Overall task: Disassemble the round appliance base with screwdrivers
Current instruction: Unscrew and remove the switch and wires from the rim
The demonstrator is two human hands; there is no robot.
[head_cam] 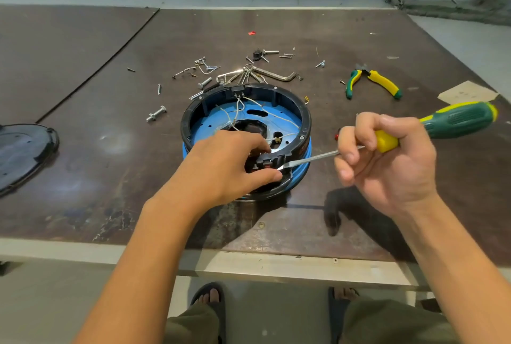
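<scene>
Round black-and-blue plastic appliance base [305, 122] sits on the brown worktable [110, 177], open side up, wires exposed. My left hand [221, 166] curls over its near rim, thumb and fingers pinching the black switch block [265, 162]. My right hand [387, 161] grips the green-and-yellow flat screwdriver [456, 119], tip at that block. Loose screws and hex keys [243, 72] lie behind the base; green-yellow pliers [373, 80] behind it to the right.
</scene>
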